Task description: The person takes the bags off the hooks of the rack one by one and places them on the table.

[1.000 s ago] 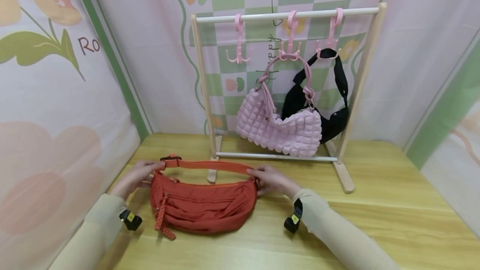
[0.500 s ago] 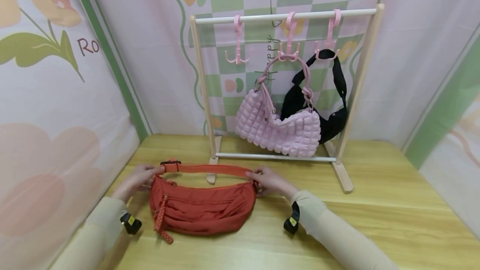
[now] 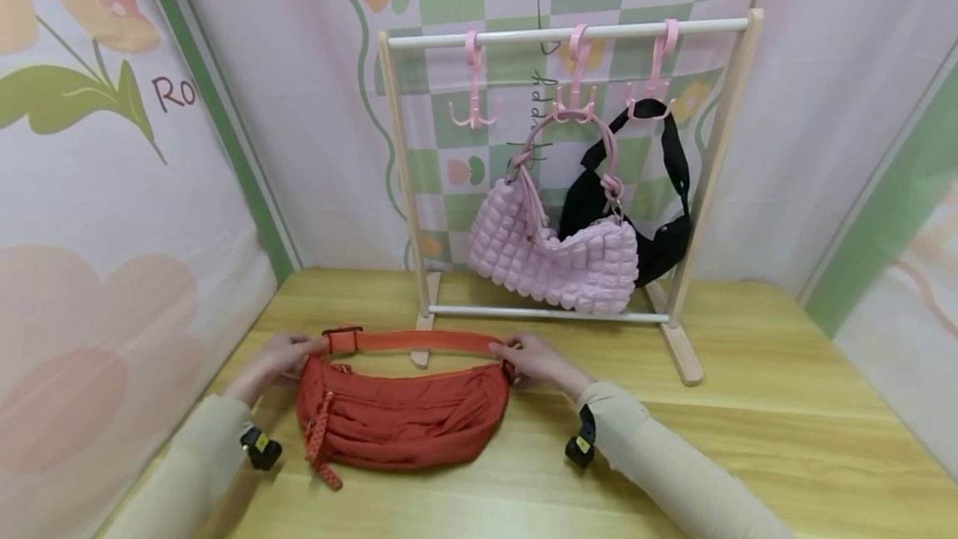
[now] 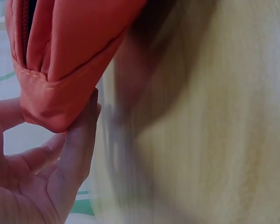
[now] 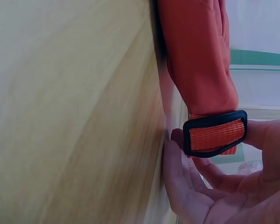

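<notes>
A red fabric waist bag (image 3: 404,427) is held close over the table, its orange strap (image 3: 419,342) arched along the top. My left hand (image 3: 279,363) grips its left end, thumb by the strap's dark buckle. In the left wrist view, thumb and fingers pinch the tapered tip of the bag (image 4: 79,51). At the other end my right hand (image 3: 537,360) holds the corner where strap meets bag. Its fingers curl round the orange webbing beside a black buckle (image 5: 187,136) in the right wrist view. A braided zipper pull (image 3: 320,431) dangles at the bag's left front.
Behind the bag stands a wood-and-white rack (image 3: 599,32) with pink hooks. The left hook (image 3: 474,86) carries nothing. A puffy pink handbag (image 3: 554,260) hangs from the middle hook, and a black bag (image 3: 662,248) from the right one. One rack foot (image 3: 421,356) lies behind the strap.
The strap has come down slightly toward the bag's top edge. The zipper pull has swung a little down and left. Both hands keep their hold.
</notes>
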`<state>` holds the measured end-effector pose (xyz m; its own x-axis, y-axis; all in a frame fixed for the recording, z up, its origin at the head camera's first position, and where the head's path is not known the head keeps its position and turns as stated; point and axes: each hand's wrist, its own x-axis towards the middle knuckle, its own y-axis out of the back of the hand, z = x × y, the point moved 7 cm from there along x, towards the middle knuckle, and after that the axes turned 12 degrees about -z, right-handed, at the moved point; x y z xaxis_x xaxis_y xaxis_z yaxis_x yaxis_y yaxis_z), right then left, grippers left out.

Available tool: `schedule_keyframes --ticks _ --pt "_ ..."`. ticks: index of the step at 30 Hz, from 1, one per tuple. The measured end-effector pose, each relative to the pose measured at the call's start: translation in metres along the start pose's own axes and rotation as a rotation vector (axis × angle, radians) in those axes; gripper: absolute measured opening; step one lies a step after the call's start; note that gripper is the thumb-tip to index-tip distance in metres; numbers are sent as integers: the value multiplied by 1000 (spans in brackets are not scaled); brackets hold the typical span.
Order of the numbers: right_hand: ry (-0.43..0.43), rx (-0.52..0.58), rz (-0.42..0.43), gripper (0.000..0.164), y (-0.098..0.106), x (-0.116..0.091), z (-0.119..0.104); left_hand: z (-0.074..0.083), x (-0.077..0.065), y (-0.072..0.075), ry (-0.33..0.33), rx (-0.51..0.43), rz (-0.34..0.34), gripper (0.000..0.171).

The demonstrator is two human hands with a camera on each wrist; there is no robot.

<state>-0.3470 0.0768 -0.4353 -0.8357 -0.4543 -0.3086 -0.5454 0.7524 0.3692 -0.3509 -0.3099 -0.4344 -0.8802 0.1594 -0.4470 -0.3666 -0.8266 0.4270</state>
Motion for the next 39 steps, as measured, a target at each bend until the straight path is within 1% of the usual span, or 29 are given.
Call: schedule_keyframes --ticks 5,11,17,23,27,35,39 --pt "-13 -41 23 36 1 1 1 -3 1 -1 28 14 7 51" --pt "-27 -129 69 36 1 1 -1 -2 1 -3 14 17 1 45" --pt "-33 -184 85 41 2 0 -3 0 0 -3 5 60 3 46" --pt "-35 -221 89 43 2 -2 -4 2 -2 -2 -5 115 11 41" --pt "-29 -265 107 43 3 -2 -6 2 -2 -1 -6 131 12 38" --pt "-23 -370 136 41 5 0 -7 0 -2 0 9 118 30 39" --pt "-22 -371 133 40 5 0 -7 2 -4 0 5 127 27 38"
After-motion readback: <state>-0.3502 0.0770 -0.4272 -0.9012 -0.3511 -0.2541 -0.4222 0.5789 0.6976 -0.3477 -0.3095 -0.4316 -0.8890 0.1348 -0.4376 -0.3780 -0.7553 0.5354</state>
